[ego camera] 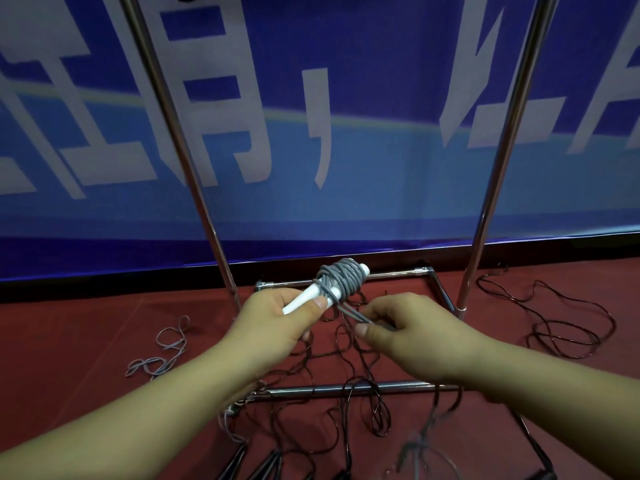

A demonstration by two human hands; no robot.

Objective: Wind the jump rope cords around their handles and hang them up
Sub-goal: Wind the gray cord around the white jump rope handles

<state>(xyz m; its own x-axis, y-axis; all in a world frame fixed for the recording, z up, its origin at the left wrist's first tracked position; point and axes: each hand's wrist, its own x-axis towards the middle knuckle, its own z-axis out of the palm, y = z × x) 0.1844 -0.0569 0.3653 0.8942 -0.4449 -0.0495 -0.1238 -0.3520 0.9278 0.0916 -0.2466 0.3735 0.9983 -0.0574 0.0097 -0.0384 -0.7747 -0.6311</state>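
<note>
Over a red floor (pixel 86 341) strewn with dark cords, the left hand (pixel 277 320) grips the white plastic handles (pixel 304 299) while the right hand (pixel 408 327) pinches the grey cord's (pixel 341 277) tail, probably needing tucking before hanging.

The rack poles (pixel 180 140) are shiny metal. The white handle (pixel 304 299) looks like smooth plastic (its grey cord (pixel 341 280) looks rubbery). The red floor (pixel 86 341) looks dull.

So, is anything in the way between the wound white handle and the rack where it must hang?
Nothing visible blocks it. The white plastic handle wrapped in grey cord is already between the two shiny metal rack poles; no hanging bar is in view.
</note>
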